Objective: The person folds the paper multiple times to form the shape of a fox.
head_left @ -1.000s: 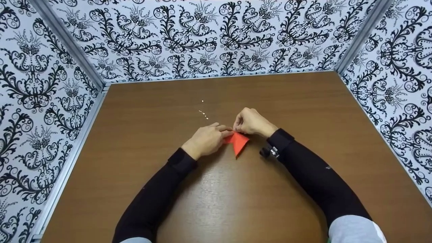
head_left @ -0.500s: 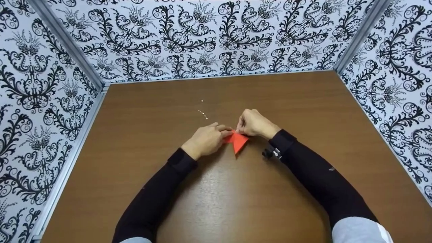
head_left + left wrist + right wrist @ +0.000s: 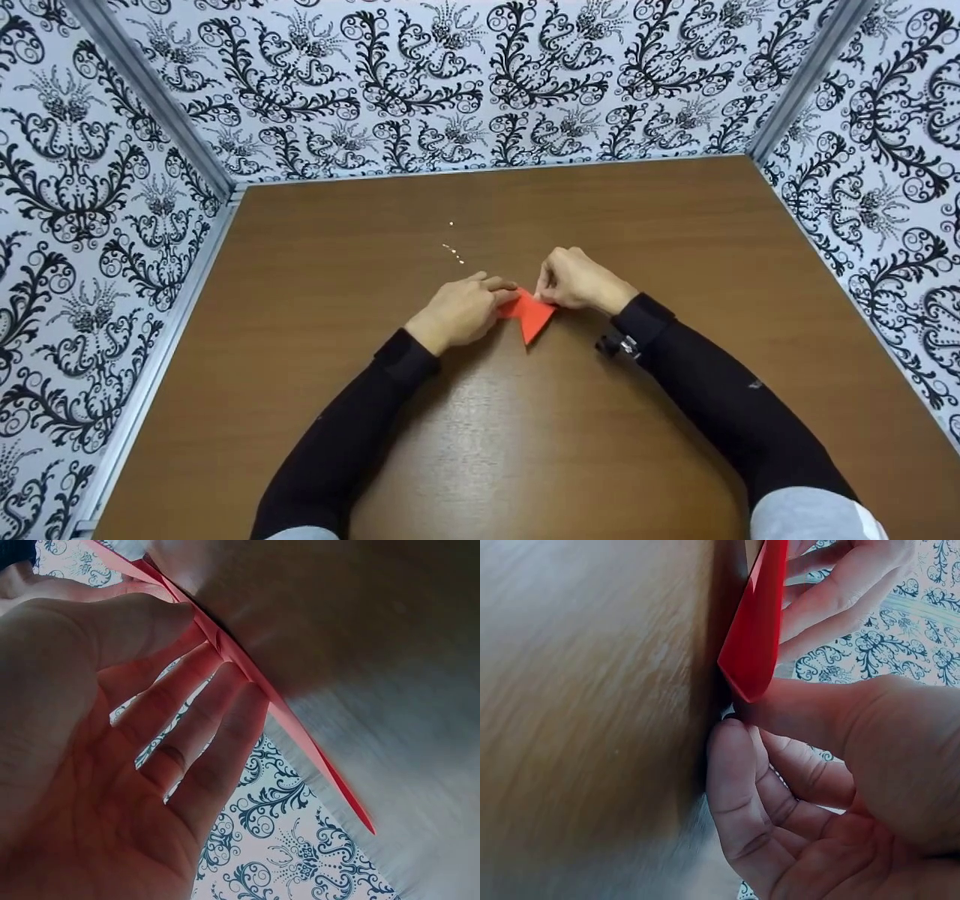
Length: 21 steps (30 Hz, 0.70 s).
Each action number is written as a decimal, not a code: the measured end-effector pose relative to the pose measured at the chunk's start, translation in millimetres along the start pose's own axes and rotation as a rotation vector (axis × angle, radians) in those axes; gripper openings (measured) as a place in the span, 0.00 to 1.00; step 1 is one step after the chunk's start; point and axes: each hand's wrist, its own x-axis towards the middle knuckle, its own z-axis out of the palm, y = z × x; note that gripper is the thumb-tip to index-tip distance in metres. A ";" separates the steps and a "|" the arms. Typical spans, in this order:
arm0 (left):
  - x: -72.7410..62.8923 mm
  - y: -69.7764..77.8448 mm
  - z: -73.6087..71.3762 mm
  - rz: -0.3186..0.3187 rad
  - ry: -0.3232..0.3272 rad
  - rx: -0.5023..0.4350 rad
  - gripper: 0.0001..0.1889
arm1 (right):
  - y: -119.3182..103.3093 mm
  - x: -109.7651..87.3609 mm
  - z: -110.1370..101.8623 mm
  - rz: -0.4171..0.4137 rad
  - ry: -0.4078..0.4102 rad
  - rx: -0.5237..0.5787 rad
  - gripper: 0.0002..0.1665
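Folded red paper [image 3: 536,319] on the desk [image 3: 465,450], near the middle, between both hands, one pointed flap toward the wearer. Left hand [image 3: 459,307] across its left part, fingers [image 3: 221,757] extended, slightly spread, tips against the paper. Right hand [image 3: 579,279] at the upper right edge, fingers curled in close together, thumb against the paper; whether pinched between thumb and forefinger, impossible to tell. Likely trouble, as a judgement: a skewed fold, from too light a press on the left and a sideways drag on the right; a bent or torn point, from too hard a rub near the narrow tip; a bump in the fold, from any stray speck under the sheet. Beyond the left hand, apart from the paper, a small line of white specks [image 3: 454,253]. On the right wrist, a black device [image 3: 609,346], near the paper's right side. Behind and at the sides, patterned walls [image 3: 420,67]. In the way of a full view: the left hand, over part of the paper.
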 end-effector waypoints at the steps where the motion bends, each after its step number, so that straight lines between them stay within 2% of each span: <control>1: -0.2 0.3 -0.3 0.000 0.001 -0.003 0.22 | 0.2 -1.2 -0.3 -0.003 -0.002 0.003 0.06; 10: -1.4 1.2 -1.2 0.000 0.021 -0.017 0.21 | 4.0 -10.0 -2.4 0.003 -0.033 0.024 0.05; 21: 0.0 1.6 -3.9 -0.027 -0.040 -0.034 0.24 | 14.0 -24.1 -3.5 -0.038 -0.022 0.005 0.08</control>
